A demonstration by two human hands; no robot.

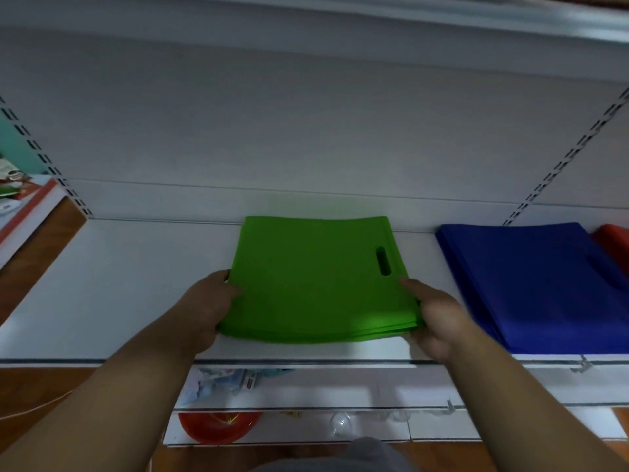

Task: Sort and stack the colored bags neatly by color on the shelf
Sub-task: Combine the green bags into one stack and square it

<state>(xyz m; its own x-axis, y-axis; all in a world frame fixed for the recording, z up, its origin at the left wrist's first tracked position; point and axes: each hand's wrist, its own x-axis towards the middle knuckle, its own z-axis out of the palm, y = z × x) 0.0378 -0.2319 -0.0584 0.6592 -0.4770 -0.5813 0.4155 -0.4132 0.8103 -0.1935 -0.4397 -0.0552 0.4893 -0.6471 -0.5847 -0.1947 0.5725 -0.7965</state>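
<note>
A stack of green bags (pixel 313 281) lies flat in the middle of the white shelf (pixel 136 284), its handle slot toward the right. My left hand (pixel 207 308) grips the stack's left edge, thumb on top. My right hand (pixel 439 318) grips the near right corner the same way. To the right lies a stack of blue bags (pixel 537 284), and past it, at the frame's right edge, a red stack (pixel 614 243) shows only partly.
The shelf's back panel and slotted uprights (pixel 558 165) stand behind. Another shelf (pixel 340 15) hangs overhead. Lower shelves hold a red bowl (pixel 218 425) and small packages (pixel 221 379). A neighbouring shelf unit with goods (pixel 20 199) stands at the left.
</note>
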